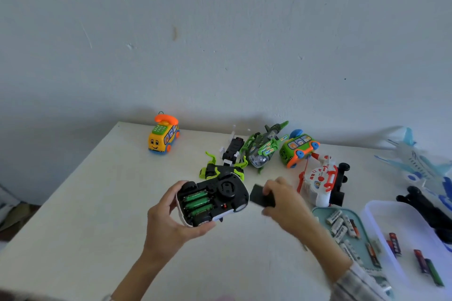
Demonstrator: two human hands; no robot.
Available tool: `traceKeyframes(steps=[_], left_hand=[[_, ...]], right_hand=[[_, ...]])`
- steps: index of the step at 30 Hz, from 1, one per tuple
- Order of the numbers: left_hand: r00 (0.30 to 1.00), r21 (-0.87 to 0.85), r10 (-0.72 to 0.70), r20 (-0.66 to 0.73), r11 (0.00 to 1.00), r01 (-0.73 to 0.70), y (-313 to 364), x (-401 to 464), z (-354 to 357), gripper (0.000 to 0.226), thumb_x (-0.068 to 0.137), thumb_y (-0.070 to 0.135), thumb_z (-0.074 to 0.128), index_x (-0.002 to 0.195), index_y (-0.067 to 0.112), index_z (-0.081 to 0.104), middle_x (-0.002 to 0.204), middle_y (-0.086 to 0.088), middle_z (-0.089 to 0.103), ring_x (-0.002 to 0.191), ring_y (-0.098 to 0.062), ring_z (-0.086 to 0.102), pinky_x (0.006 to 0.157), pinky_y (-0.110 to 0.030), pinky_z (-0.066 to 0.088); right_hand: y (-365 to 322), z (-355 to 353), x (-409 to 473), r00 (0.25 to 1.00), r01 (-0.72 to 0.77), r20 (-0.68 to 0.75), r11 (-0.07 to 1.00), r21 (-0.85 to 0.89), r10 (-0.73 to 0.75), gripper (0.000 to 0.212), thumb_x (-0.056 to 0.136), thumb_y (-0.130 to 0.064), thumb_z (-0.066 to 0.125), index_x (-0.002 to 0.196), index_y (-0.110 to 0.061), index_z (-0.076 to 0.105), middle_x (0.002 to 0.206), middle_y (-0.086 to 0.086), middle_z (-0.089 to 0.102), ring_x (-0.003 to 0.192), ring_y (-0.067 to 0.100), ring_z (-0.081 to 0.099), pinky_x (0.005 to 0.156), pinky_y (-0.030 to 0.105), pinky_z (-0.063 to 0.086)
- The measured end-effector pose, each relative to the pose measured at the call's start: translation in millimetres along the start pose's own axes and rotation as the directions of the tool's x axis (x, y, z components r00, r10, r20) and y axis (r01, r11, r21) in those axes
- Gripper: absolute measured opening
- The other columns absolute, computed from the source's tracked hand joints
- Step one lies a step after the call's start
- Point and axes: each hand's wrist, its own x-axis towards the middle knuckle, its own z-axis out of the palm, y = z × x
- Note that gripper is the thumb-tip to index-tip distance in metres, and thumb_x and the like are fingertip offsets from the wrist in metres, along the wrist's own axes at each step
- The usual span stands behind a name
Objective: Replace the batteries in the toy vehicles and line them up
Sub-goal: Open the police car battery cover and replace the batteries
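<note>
Hands [171,217] mid-table [97,203], edges distant.

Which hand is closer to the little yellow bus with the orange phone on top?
Left. The left hand, gripping the upturned black toy car, sits below the yellow bus toy with the orange phone handset. The right hand, pinching a flat black battery cover, is farther right.

Place: you are in a plain room, likely a home.
Signs: a scuffed painted wall [220,32], a white bench [97,203], your scattered children's toys [163,138].
</note>
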Motion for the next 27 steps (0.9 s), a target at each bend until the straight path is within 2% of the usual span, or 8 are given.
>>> traceKeyframes(steps=[3,6,9,11,13,14,19,27], left_hand=[[0.996,0.005,0.042,0.082,0.999,-0.043,7,0,10,0.076,0.041,0.041,0.090,0.110,0.042,0.058,0.100,0.015,0.068,0.096,-0.010,0.065,0.082,-0.013,0.049],[0.990,0.013,0.045,0.131,0.999,-0.047,10,0,22,0.080,0.041,0.042,0.091,0.113,0.035,0.058,0.102,0.017,0.068,0.098,-0.011,0.064,0.085,-0.015,0.049],[0.988,0.024,0.050,0.148,0.998,-0.055,14,-1,33,0.083,0.041,0.044,0.090,0.115,0.031,0.056,0.103,0.017,0.067,0.098,-0.013,0.064,0.083,-0.013,0.048],[0.987,0.021,0.052,0.155,0.998,-0.056,16,-1,38,0.081,0.041,0.044,0.090,0.113,0.035,0.054,0.103,0.018,0.066,0.097,-0.013,0.063,0.080,-0.011,0.049],[0.984,0.024,0.057,0.167,0.998,-0.062,19,-2,41,0.080,0.041,0.044,0.089,0.112,0.038,0.053,0.103,0.021,0.065,0.097,-0.011,0.062,0.078,-0.010,0.048],[0.982,0.028,0.064,0.175,0.997,-0.070,20,-1,43,0.080,0.041,0.044,0.089,0.113,0.038,0.053,0.104,0.022,0.064,0.097,-0.010,0.062,0.078,-0.009,0.048],[0.972,0.054,0.064,0.225,0.995,-0.078,21,-1,46,0.085,0.039,0.048,0.092,0.114,0.046,0.053,0.105,0.020,0.065,0.097,-0.012,0.063,0.081,-0.011,0.048],[0.959,0.055,0.049,0.278,0.996,-0.067,23,-2,50,0.095,0.033,0.052,0.093,0.118,0.036,0.053,0.110,0.019,0.064,0.103,-0.014,0.062,0.085,-0.018,0.051]], right_hand=[[-9,-34,-7,0.975,-0.040,-0.213,0.994,0.105,0.062,0.036,0.080,-0.018,0.073,0.110,-0.018,0.055,0.113,-0.002,0.044,0.095,0.014,0.046,0.081,0.024,0.041],[-25,-49,-20,0.961,0.069,-0.277,0.977,0.201,-0.011,0.037,0.079,-0.016,0.074,0.112,-0.021,0.059,0.112,-0.007,0.048,0.095,0.010,0.046,0.076,0.012,0.036],[-39,-49,-33,0.972,0.222,-0.116,0.955,0.196,-0.202,0.039,0.077,-0.016,0.076,0.113,-0.025,0.065,0.112,-0.013,0.053,0.096,0.004,0.049,0.075,0.003,0.038],[-45,-46,-40,0.960,0.279,-0.029,0.944,0.174,-0.279,0.040,0.076,-0.016,0.075,0.114,-0.028,0.067,0.117,-0.015,0.054,0.103,0.006,0.050,0.084,0.014,0.044],[-49,-44,-43,0.955,0.293,0.019,0.951,0.097,-0.296,0.042,0.078,-0.020,0.072,0.118,-0.032,0.065,0.126,-0.015,0.052,0.112,0.009,0.046,0.091,0.030,0.045],[-51,-44,-44,0.953,0.298,0.042,0.953,0.049,-0.300,0.042,0.080,-0.021,0.071,0.120,-0.034,0.064,0.130,-0.015,0.051,0.115,0.010,0.043,0.093,0.032,0.043],[-53,-51,-43,0.943,0.319,0.097,0.948,0.003,-0.318,0.040,0.082,-0.017,0.068,0.120,-0.029,0.065,0.135,-0.009,0.050,0.119,0.015,0.045,0.095,0.030,0.042],[-52,-55,-46,0.919,0.359,0.181,0.933,-0.027,-0.349,0.035,0.086,-0.017,0.065,0.120,-0.024,0.066,0.139,-0.004,0.047,0.121,0.018,0.040,0.098,0.031,0.039]])
